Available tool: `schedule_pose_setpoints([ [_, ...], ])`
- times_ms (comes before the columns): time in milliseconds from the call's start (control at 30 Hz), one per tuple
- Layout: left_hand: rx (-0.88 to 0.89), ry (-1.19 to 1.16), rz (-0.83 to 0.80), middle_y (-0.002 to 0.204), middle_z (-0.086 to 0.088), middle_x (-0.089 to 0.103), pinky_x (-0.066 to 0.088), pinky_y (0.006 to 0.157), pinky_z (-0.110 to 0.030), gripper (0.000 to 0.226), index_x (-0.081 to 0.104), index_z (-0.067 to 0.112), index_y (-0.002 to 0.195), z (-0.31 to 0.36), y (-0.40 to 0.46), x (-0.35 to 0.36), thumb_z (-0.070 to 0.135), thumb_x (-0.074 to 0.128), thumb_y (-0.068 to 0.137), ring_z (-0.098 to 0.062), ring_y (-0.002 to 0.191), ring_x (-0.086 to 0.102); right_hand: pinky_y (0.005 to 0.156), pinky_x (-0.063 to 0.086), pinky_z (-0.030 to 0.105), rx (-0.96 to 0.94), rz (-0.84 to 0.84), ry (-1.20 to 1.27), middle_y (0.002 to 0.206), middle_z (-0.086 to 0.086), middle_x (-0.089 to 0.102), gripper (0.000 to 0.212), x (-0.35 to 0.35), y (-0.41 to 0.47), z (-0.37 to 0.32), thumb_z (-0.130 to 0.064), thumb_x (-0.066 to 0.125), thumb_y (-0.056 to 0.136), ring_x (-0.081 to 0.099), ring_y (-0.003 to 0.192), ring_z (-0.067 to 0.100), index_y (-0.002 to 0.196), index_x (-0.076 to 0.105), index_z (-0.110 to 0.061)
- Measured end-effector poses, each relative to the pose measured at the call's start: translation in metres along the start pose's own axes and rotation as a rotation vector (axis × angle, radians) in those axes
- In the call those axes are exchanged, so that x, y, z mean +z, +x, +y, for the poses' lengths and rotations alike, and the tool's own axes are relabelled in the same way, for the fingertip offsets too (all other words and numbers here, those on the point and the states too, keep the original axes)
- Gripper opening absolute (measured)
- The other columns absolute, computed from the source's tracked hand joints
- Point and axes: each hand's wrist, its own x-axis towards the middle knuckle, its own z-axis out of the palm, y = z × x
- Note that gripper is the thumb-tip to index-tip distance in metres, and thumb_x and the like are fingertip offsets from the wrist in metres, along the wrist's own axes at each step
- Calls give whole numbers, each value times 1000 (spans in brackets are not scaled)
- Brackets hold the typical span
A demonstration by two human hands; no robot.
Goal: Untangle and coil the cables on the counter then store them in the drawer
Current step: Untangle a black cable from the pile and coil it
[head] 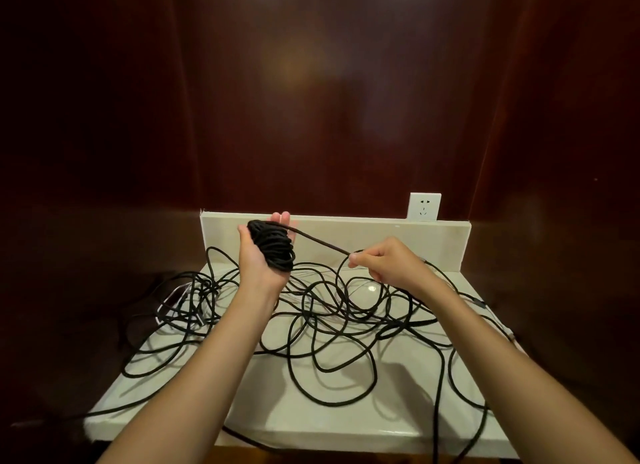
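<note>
A tangle of black cable (322, 325) sprawls in loose loops over the pale counter (311, 418). My left hand (259, 259) is raised above it, palm up, with a tight coil of black cable (273, 244) wound around its fingers. A taut strand runs from the coil rightward to my right hand (384, 261), which pinches the cable between thumb and fingers. Thin white cable (173, 295) lies mixed into the tangle at the left. No drawer shows in the head view.
A pale backsplash (381, 238) closes the counter's rear, with a white wall socket (425, 206) above its right part. Dark wooden panels surround the counter. Cable loops hang over the left, right and front edges.
</note>
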Motion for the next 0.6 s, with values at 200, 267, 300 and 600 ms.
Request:
schedule_pose_setpoints([
  [200, 238, 374, 138, 69, -3, 63, 55, 56, -27, 45, 60, 10, 86, 16, 1, 3, 50, 48, 103, -16, 55, 64, 48, 37, 17, -17, -8, -176, 52, -10, 54, 24, -5, 1, 0, -38, 75, 86, 42, 44, 2, 67, 74, -22],
  [267, 463, 747, 208, 74, -6, 67, 56, 57, -30, 38, 61, 10, 83, 20, 3, 2, 43, 55, 102, -18, 61, 67, 58, 43, 24, -69, -55, -241, 59, -11, 59, 16, -9, 2, 1, -33, 73, 88, 49, 51, 0, 81, 78, -19],
  [300, 559, 930, 204, 73, -8, 66, 55, 58, -30, 39, 61, 10, 79, 22, 3, 2, 42, 56, 101, -19, 62, 66, 63, 45, 29, -113, -86, -285, 62, -13, 61, 14, -10, 2, 1, -31, 71, 90, 52, 56, 0, 88, 78, -19],
  [600, 359, 2031, -175, 56, -6, 49, 39, 56, -33, 67, 48, 9, 60, 4, 4, -4, 64, 41, 98, -25, 53, 49, 80, 47, 31, -554, -134, -575, 99, -12, 73, 22, -6, -2, -41, -34, 58, 98, 63, 88, 6, 108, 75, -24],
])
